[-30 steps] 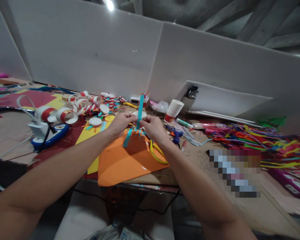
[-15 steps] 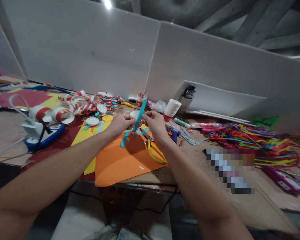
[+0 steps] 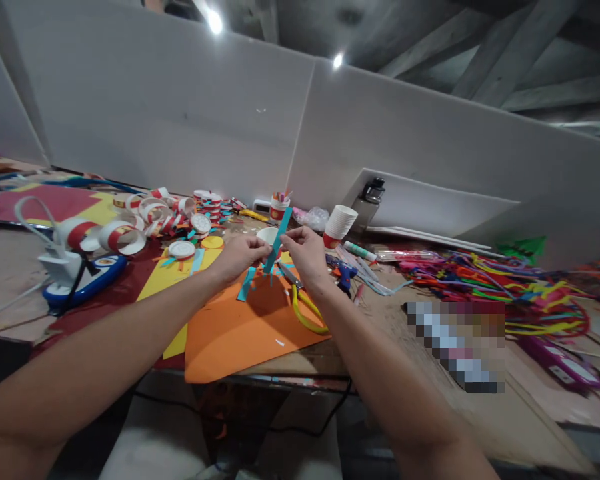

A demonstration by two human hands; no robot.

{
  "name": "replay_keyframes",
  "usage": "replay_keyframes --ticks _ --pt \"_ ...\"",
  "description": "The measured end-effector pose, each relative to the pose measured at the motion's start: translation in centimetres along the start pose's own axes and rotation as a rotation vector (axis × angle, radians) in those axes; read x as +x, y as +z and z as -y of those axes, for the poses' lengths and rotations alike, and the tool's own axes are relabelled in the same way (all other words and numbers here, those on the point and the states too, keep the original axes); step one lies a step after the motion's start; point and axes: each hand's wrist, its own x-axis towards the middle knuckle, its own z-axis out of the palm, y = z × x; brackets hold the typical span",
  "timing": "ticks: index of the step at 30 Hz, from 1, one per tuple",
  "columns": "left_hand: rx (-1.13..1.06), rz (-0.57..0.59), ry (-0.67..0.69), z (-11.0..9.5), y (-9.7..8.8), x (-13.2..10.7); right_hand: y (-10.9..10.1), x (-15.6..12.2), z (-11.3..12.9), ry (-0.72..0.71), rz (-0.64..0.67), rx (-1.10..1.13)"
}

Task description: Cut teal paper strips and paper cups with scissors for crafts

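A narrow blue paper strip stands tilted between my hands above the orange paper sheet. My left hand pinches its lower part from the left. On the other side, the fingertips of my right hand are closed on its right edge. Behind the strip is a white paper cup, partly hidden. Yellow-handled scissors lie on the orange sheet below my right wrist, their blades pointing away. Another blue strip rests near my left hand, beside small blue cuttings.
Cut red-and-white cup pieces are heaped at the left, near a blue-and-white power strip. Stacked paper cups, a glue stick and a blue glue gun are at the right, with colourful pipe cleaners beyond.
The camera view has shifted slightly, so the table sits a little lower and to the left. Both hands keep hold of the blue strip, almost in the same pose.
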Motion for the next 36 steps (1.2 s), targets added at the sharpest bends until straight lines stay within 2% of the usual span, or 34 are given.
replay_keyframes --ticks 12,22,26,30,36 --pt "-0.010 -0.002 -0.001 0.24 -0.06 0.03 -0.06 -0.25 0.37 0.035 -0.002 0.020" --pt "-0.089 0.052 -0.082 0.39 -0.13 0.20 0.14 0.10 -0.42 0.078 -0.015 0.074" --pt "-0.117 0.039 -0.125 0.55 -0.40 0.40 -0.03 0.14 -0.18 0.139 -0.018 0.168" --pt "-0.152 -0.017 -0.159 0.63 -0.75 0.69 -0.25 0.08 0.26 0.235 0.038 0.268" --pt "-0.143 -0.092 -0.164 0.76 -0.99 0.87 0.19 -0.56 0.39 0.301 0.207 0.263"
